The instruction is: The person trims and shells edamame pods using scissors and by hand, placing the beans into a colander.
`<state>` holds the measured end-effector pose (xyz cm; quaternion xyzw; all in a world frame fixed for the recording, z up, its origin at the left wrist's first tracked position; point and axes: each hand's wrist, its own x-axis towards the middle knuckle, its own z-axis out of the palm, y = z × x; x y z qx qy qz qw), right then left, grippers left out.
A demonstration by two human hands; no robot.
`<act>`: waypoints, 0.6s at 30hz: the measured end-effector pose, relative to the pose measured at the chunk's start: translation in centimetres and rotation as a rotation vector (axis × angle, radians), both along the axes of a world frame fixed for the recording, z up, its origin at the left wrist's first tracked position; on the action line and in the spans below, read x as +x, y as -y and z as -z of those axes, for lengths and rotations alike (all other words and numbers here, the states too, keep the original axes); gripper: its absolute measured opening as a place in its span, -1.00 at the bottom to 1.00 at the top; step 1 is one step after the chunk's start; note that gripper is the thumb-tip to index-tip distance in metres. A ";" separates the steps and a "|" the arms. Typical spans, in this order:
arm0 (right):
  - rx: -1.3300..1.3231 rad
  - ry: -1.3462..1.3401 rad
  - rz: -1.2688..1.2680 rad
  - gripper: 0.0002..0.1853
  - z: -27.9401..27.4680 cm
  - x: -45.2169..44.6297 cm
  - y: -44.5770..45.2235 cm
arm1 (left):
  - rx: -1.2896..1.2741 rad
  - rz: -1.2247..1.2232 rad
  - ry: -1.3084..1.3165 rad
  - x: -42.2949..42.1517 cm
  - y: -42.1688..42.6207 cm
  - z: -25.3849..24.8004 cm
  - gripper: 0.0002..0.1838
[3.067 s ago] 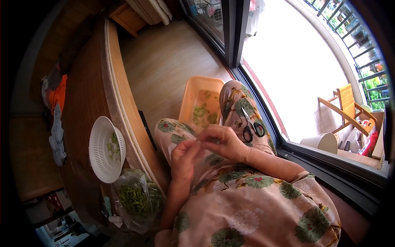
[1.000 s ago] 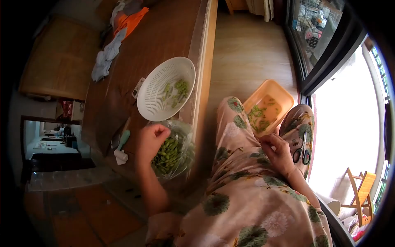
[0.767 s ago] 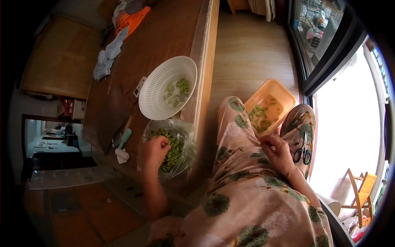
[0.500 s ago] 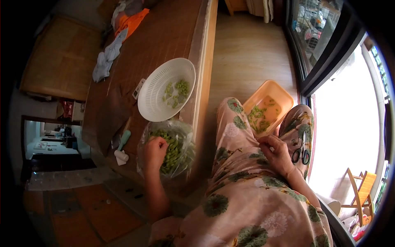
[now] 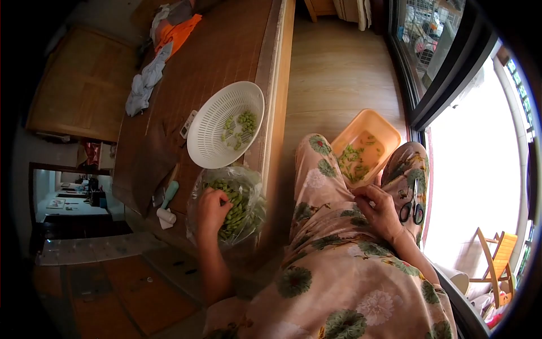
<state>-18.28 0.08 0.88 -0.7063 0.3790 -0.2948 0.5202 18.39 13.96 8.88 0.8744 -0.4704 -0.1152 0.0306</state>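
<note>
Left hand was at the clear bag of green pods; right hand was over the lap.
Left fingertips were drawn together over the pods, couldn't tell if pinching one. White colander sat just beyond the bag, green beans inside. Orange basin held green bits. Right fingers were curled, grip unclear. Scissors lay on the right thigh.

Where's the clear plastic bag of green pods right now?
In the head view, the bag is left of centre, at the left hand, just below the white slotted plastic colander.
</note>
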 end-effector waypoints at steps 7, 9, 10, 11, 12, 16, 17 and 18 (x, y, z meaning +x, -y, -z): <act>-0.013 0.021 -0.004 -0.84 0.1 -0.1 0.0 | 0.039 0.080 0.106 0.1 -0.2 0.0 -0.86; -0.012 0.023 -0.010 -0.84 -0.1 -0.2 0.0 | -0.017 0.034 0.046 0.2 -0.2 0.0 -0.88; -0.011 0.022 -0.007 -0.84 -0.1 -0.2 0.0 | -0.045 0.010 0.016 0.4 -0.3 -0.1 -0.89; -0.009 0.022 -0.005 -0.84 0.0 -0.2 0.0 | -0.103 -0.006 0.023 0.8 -0.4 0.0 -0.89; -0.008 0.021 -0.004 -0.84 0.0 -0.2 0.0 | -0.162 -0.023 0.030 1.5 -0.5 0.2 -0.89; 0.018 0.002 -0.021 -0.84 -0.2 -0.1 0.0 | -0.406 -0.073 -0.022 2.1 -0.1 -0.8 -0.89; 0.028 -0.003 -0.023 -0.84 -0.2 -0.2 0.0 | -0.444 -0.117 -0.065 2.0 0.1 -1.2 -0.89; 0.038 -0.008 -0.025 -0.84 -0.2 -0.2 0.0 | -0.521 -0.125 -0.187 2.4 0.1 -1.0 -0.89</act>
